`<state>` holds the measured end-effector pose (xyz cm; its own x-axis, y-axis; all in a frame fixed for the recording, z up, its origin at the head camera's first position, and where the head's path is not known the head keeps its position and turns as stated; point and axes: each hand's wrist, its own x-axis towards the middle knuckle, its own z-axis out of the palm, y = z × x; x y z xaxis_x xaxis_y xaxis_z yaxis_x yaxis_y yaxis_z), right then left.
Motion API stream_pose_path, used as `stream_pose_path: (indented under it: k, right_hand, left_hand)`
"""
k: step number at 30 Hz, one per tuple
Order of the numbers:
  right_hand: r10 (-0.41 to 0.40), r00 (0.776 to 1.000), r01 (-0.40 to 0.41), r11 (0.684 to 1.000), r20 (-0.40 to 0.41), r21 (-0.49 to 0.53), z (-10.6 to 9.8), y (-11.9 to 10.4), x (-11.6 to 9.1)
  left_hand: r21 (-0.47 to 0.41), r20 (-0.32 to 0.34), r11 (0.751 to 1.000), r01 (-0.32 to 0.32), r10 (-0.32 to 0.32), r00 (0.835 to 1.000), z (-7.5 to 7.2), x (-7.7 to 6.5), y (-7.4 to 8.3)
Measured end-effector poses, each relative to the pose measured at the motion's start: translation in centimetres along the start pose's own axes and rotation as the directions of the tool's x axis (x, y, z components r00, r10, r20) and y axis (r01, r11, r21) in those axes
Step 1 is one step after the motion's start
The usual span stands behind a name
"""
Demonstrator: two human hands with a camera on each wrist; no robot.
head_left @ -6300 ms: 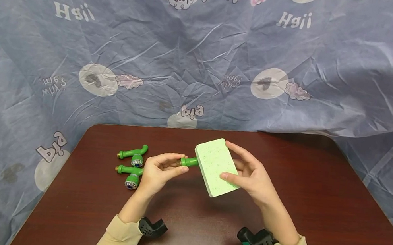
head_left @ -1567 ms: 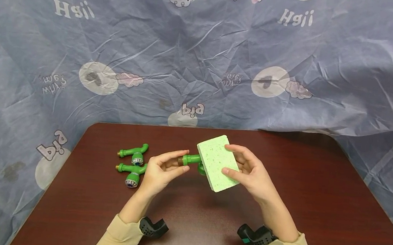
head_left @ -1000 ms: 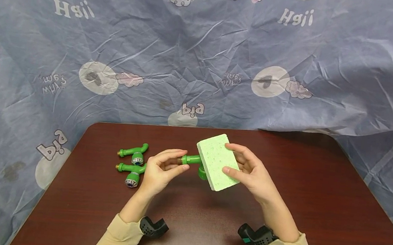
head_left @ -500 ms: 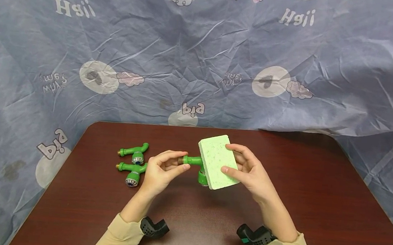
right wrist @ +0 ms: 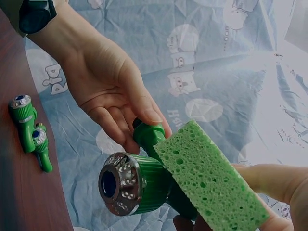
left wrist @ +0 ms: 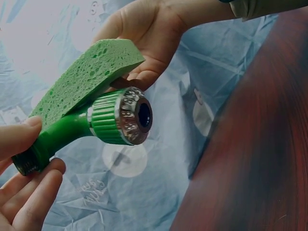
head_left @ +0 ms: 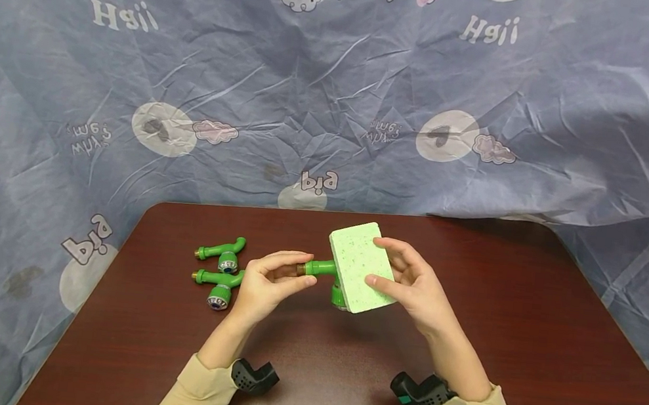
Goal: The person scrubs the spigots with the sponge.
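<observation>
My left hand (head_left: 264, 283) pinches a green faucet (head_left: 322, 267) by its threaded inlet end, between thumb and fingers, above the table. A pale green sponge (head_left: 362, 267) is held in my right hand (head_left: 419, 290), thumb on its near face and fingers behind. In the left wrist view the sponge (left wrist: 89, 79) lies along the faucet's body, beside the ribbed knob (left wrist: 118, 117) with its silver rim. From the head, the sponge hides the spout and part of the knob. The right wrist view shows the sponge (right wrist: 209, 180) across the faucet body, with the knob (right wrist: 137, 184) facing that camera.
Two more green faucets lie on the dark wooden table (head_left: 495, 326), left of my left hand: the farther faucet (head_left: 221, 252) and the nearer faucet (head_left: 218, 287). A blue patterned cloth (head_left: 288, 93) hangs behind the table's far edge.
Over these seconds the faucet has turned, so its knob now shows below the body beside the sponge. The sponge sits slightly higher than at first. Both hands keep their holds.
</observation>
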<state>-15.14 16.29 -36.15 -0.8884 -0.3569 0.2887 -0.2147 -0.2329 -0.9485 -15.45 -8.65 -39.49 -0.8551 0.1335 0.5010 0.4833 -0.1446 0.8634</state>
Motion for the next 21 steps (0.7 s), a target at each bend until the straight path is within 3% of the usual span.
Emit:
stream_pose_path:
  k: [9,21]
  right_hand:
    - [0.007,1.000,-0.007,1.000,-0.005,-0.007,-0.15,-0.13,0.07]
    - [0.043,0.999,-0.044,0.998,-0.029,-0.046,-0.35,-0.05,0.06]
  left_hand:
    - [-0.032,0.053,0.998,0.051,-0.049,0.997,-0.49,-0.07,-0.14]
    - [-0.048,-0.016,0.997,0.055,-0.056,0.998,-0.81,0.11,-0.26]
